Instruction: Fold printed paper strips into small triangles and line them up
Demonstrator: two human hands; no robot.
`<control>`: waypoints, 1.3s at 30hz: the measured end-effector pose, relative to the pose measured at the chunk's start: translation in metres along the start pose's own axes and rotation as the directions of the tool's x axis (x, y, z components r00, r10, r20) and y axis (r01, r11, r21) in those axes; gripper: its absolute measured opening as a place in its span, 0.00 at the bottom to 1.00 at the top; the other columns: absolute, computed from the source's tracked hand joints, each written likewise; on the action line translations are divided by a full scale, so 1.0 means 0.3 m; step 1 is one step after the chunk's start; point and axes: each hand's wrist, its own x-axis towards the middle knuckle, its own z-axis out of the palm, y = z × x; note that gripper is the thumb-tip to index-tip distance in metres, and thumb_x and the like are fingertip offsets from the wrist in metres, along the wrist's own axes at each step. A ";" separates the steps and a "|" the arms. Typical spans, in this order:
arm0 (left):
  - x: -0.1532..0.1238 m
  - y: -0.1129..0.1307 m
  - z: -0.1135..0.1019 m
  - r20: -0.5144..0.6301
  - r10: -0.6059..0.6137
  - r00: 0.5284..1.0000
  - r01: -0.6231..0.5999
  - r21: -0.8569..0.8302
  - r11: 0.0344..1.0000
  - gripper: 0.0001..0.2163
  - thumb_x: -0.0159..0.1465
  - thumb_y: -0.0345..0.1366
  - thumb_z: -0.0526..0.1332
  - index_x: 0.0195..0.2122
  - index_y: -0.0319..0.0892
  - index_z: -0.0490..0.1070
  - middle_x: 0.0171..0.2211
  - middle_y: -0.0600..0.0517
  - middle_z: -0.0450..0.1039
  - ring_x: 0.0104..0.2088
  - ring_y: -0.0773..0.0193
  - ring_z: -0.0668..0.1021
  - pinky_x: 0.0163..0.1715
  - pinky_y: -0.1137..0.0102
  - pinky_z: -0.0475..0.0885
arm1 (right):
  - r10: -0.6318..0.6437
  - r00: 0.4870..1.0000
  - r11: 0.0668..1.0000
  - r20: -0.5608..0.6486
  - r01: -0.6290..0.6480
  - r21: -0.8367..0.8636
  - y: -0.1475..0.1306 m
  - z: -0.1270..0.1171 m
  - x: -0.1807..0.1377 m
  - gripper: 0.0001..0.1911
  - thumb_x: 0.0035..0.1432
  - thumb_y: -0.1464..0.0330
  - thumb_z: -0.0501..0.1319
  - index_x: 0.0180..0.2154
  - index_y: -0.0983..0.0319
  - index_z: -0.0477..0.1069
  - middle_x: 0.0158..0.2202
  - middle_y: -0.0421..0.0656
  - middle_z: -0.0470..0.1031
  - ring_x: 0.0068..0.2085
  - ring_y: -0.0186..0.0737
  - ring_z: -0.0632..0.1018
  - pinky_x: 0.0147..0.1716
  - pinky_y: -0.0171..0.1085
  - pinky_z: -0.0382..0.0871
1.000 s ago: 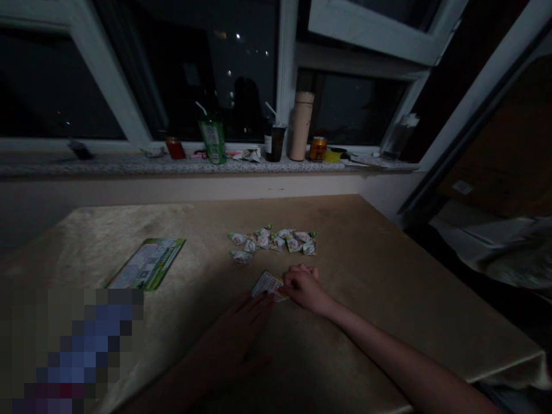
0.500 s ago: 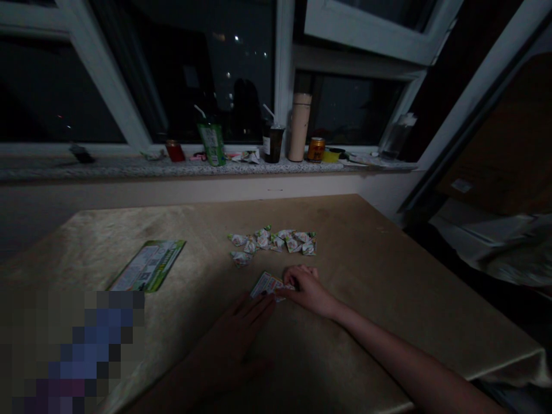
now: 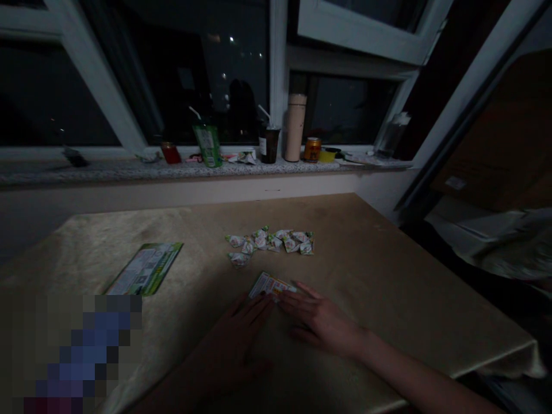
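Note:
A small printed paper strip (image 3: 268,284) lies on the tan table (image 3: 379,276) in front of me. My left hand (image 3: 235,336) rests flat on the table, fingers stretched out, its fingertips touching the strip's near left edge. My right hand (image 3: 321,322) lies flat beside it, fingers extended, with the fingertips on the strip's right end. Just beyond the strip is a cluster of several small folded paper triangles (image 3: 271,242).
A green printed leaflet (image 3: 146,268) lies at the left of the table. The stone window sill (image 3: 129,169) behind holds a green drink carton (image 3: 207,145), a dark cup with a straw (image 3: 269,144), a tall beige flask (image 3: 295,126) and cans (image 3: 312,149). A blurred patch covers the lower left.
My right hand, curled into a fist on the strip a second ago, has opened, flattened and slid back toward me. My left hand has barely moved.

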 end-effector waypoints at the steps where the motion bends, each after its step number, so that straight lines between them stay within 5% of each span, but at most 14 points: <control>1: 0.000 -0.001 0.002 -0.001 0.000 1.000 0.000 -0.001 1.000 0.40 0.60 0.49 0.60 0.68 0.45 0.39 0.67 0.47 0.46 0.64 0.50 0.55 0.62 0.54 0.48 | 0.004 1.000 1.000 0.004 -0.004 0.015 0.000 -0.004 0.003 0.25 0.66 0.62 0.52 0.61 0.63 0.57 0.62 0.47 0.61 0.63 0.38 0.61 0.66 0.45 0.38; 12: 0.012 0.025 0.017 0.000 -0.045 0.999 0.045 0.028 0.999 0.38 0.61 0.51 0.58 0.67 0.41 0.45 0.66 0.44 0.48 0.64 0.50 0.55 0.62 0.53 0.48 | 0.070 0.996 0.995 -0.055 -0.065 0.077 -0.011 -0.002 0.020 0.23 0.64 0.65 0.54 0.60 0.58 0.59 0.58 0.44 0.67 0.58 0.37 0.68 0.65 0.43 0.46; 17: 0.017 0.030 0.012 0.003 -0.044 0.999 0.044 0.020 0.999 0.38 0.61 0.51 0.58 0.67 0.40 0.45 0.66 0.44 0.49 0.63 0.49 0.56 0.62 0.53 0.47 | 0.070 0.995 0.997 -0.066 -0.068 0.027 -0.012 0.017 0.022 0.25 0.64 0.65 0.54 0.62 0.60 0.56 0.62 0.45 0.61 0.61 0.38 0.64 0.63 0.41 0.51; 29: 0.026 0.053 -0.004 0.014 -0.070 0.997 0.070 0.031 0.997 0.39 0.59 0.53 0.60 0.65 0.39 0.49 0.65 0.42 0.51 0.63 0.47 0.58 0.61 0.52 0.50 | 0.081 0.995 0.996 -0.052 -0.083 -0.040 -0.006 0.001 0.019 0.24 0.65 0.64 0.53 0.62 0.52 0.55 0.60 0.39 0.64 0.65 0.42 0.55 0.64 0.57 0.35; 39: 0.021 0.047 0.006 0.025 -0.089 0.996 0.088 0.021 0.996 0.40 0.58 0.54 0.60 0.66 0.40 0.48 0.65 0.43 0.50 0.63 0.46 0.57 0.61 0.52 0.50 | 0.114 0.991 0.993 -0.073 -0.115 -0.018 -0.002 0.001 0.011 0.20 0.67 0.66 0.50 0.59 0.53 0.60 0.58 0.40 0.67 0.65 0.42 0.56 0.63 0.58 0.26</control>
